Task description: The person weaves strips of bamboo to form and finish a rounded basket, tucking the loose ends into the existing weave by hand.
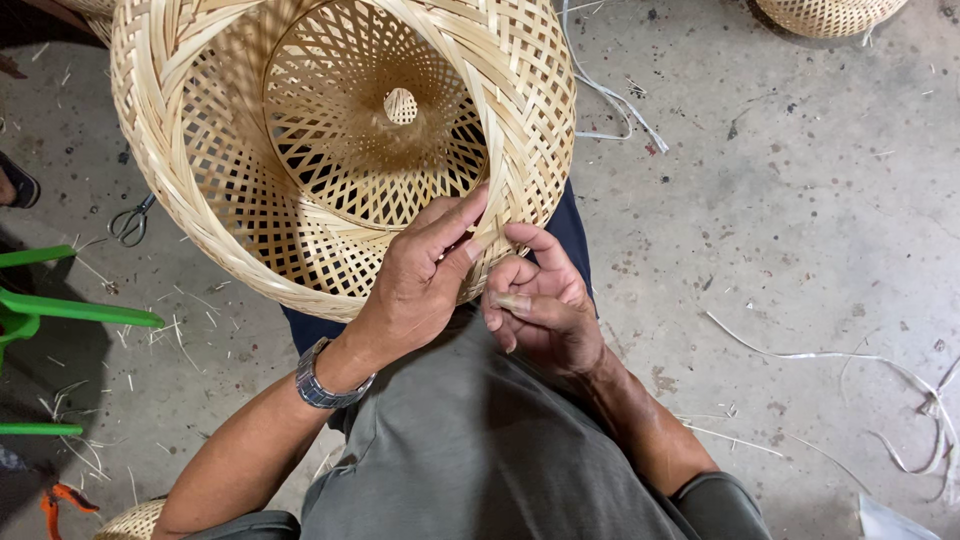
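Grip, left hand (425,275): pinched on a thin bamboo strip (497,205) at the near rim of the basket, thumb and fingertips pressed together around it.
Grip, right hand (540,305): curled loosely just beside the left, forefinger hooked up toward the same strip, thumb laid flat across the fingers; whether clenched on anything, could not be told.
Woven bamboo basket (250,200): large, pale, tilted on its side with the open mouth toward the camera, resting against the lap; open lattice inside, tighter plaited band round the rim, small hole at the centre of the bottom.
Strip: ran upright across the plaited rim, lower end held at the left fingertips.
Wristwatch (322,385): metal band, on the left wrist.
Lap: grey shirt (470,450) in the foreground, dark blue trousers (570,225) under the basket edge.
Floor (780,200): bare grey concrete, stained, strewn with slivers and shavings.
Scissors (131,222): lay on the floor left of the basket, well apart from the hands.
Loose strips (870,357): long pale ones curled on the floor at right; more behind the basket.
Green plastic chair (60,310): at the left edge, only partly seen.
Second basket (830,15): top right corner, cut off by the frame.
Orange-handled tool (62,500): bottom left, partly seen.
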